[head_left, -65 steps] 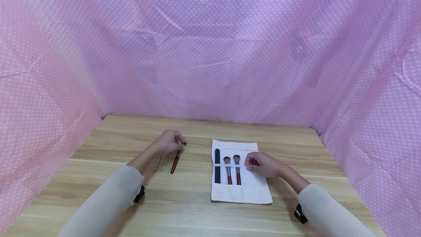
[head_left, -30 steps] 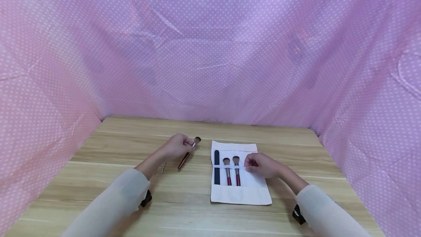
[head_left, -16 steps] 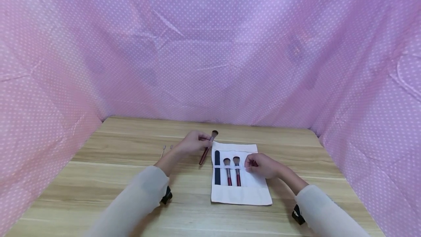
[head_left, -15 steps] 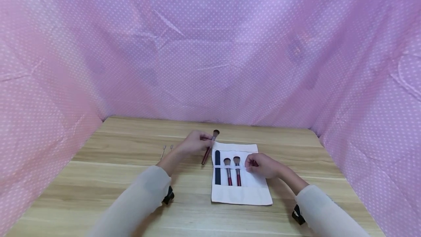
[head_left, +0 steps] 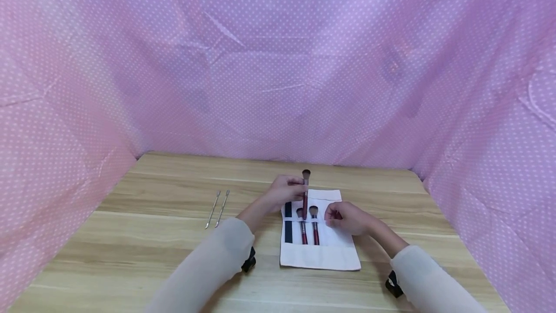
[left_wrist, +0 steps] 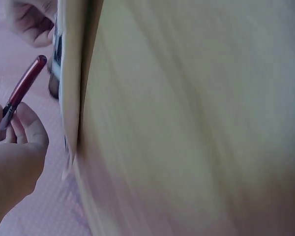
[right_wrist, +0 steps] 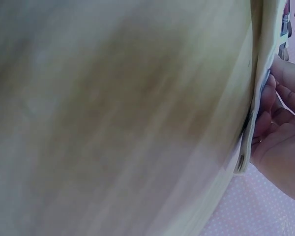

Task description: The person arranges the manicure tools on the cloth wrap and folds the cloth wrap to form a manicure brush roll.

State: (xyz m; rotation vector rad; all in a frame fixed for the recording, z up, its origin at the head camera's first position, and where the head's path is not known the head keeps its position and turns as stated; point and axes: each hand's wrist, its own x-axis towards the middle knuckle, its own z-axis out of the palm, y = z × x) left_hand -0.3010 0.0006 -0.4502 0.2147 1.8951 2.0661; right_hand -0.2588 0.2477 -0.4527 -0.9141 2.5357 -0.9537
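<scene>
My left hand (head_left: 284, 191) pinches a makeup brush (head_left: 305, 197) with a dark red handle. In the head view the brush stands bristles up over the white cloth brush roll (head_left: 319, 257); in the left wrist view its red handle (left_wrist: 27, 81) points away from the fingers. Two similar makeup brushes, one on the left (head_left: 303, 233) and one on the right (head_left: 315, 232), lie under the roll's elastic band, beside a black flat strip (head_left: 288, 231). At the band's right part, my right hand (head_left: 347, 217) pinches the white elastic band (right_wrist: 285, 102), its fingertips against the cloth.
Two thin metal sticks, one on the left (head_left: 212, 210) and one on the right (head_left: 222, 209), lie on the wooden table (head_left: 165, 255) left of the roll. A pink dotted curtain (head_left: 269, 86) hangs around the table's back and sides.
My left hand has picked up the brush from beside the metal sticks and carried it right, over the roll, turning it more upright. My right hand has stayed at the band.
</scene>
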